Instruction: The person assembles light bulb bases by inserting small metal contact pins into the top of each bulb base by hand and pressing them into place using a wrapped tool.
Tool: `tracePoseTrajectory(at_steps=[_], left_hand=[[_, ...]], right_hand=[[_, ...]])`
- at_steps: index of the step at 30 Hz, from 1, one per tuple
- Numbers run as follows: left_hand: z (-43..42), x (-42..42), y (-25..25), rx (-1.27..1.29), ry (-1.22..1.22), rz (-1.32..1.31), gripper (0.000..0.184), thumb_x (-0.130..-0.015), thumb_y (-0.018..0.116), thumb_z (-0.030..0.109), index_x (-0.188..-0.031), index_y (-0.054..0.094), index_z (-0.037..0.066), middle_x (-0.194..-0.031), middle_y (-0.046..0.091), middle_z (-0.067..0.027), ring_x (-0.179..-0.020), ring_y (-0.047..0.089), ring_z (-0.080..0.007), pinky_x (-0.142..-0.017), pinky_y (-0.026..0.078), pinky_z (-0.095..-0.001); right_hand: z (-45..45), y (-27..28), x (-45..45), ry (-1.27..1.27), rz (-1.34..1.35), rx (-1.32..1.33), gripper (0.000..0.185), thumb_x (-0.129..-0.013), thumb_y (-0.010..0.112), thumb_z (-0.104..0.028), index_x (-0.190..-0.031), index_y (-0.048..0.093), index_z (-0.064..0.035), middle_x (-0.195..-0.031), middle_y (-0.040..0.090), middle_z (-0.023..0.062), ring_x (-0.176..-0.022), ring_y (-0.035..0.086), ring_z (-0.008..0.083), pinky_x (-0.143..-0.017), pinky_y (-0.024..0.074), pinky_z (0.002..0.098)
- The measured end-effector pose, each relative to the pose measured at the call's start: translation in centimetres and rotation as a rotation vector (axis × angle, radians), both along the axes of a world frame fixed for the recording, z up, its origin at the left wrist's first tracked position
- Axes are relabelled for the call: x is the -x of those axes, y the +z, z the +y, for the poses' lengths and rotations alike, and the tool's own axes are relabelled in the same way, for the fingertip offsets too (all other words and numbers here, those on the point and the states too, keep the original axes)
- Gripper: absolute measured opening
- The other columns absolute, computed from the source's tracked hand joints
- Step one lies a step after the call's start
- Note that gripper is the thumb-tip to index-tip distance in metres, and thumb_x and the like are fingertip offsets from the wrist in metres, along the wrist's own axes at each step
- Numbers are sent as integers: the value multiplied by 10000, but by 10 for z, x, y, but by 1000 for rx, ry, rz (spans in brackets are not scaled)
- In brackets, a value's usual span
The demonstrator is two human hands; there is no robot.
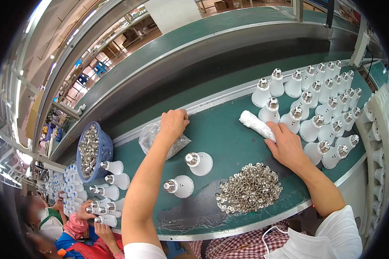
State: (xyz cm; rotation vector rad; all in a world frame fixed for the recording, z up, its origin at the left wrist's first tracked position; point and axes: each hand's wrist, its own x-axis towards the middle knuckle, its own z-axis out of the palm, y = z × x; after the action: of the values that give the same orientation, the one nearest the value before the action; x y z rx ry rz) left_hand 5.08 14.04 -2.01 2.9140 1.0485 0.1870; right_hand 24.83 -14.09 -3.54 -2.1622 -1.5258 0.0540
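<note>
My left hand is closed at the far edge of a clear plastic bag, its fingers curled and partly hidden. Small greyish pieces show inside the bag. My right hand grips the near end of a white wrapped roll, which lies slanted over the green table. Nearer to me is a heap of small shiny metal caps. Two white LED bulbs, one upright bulb and one tilted-looking bulb, stand between the bag and the heap.
Many bulbs stand in rows on the right. A blue basket of metal screw caps is at left, beside more bulbs. Co-workers' hands handle bulbs there. A metal rail runs along the table's far side.
</note>
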Motion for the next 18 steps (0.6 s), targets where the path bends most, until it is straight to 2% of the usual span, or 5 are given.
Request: tracePoseTrajectory(at_steps=[4, 9, 16, 18], left_hand=[[3, 2, -4, 38, 27, -101, 86, -695, 669, 114, -746, 663, 44, -732, 660, -141, -738, 641, -307, -708, 500, -389], [3, 0, -5, 32, 57, -64, 141, -700, 665, 106, -816, 664, 27, -755, 654, -167, -748, 637, -326, -709, 501, -401], [1, -1, -3, 2, 73, -46, 137, -713, 653, 115, -824, 670, 36, -765, 648, -181, -752, 634, -337, -707, 501, -404], [-7, 4, 13, 141, 40, -276, 187, -738, 637, 119, -909, 656, 44, -805, 652, -180, -778, 638, -327, -721, 499, -401]], right_hand=[[0, 0, 1, -7, -18, 3, 442, -788, 635, -175, -1174, 454, -61, -935, 531, 151, -766, 587, 345, -630, 497, 422], [1, -1, 1, -11, -16, -4, 439, -787, 635, -172, -1172, 454, -60, -937, 528, 153, -761, 587, 349, -631, 496, 423], [1, -2, 0, -7, -12, 5, 448, -787, 635, -176, -1179, 447, -64, -946, 525, 155, -755, 591, 351, -626, 496, 427], [1, -4, -1, -6, -10, 14, 458, -787, 637, -179, -1187, 441, -75, -963, 524, 155, -762, 596, 348, -626, 498, 424]])
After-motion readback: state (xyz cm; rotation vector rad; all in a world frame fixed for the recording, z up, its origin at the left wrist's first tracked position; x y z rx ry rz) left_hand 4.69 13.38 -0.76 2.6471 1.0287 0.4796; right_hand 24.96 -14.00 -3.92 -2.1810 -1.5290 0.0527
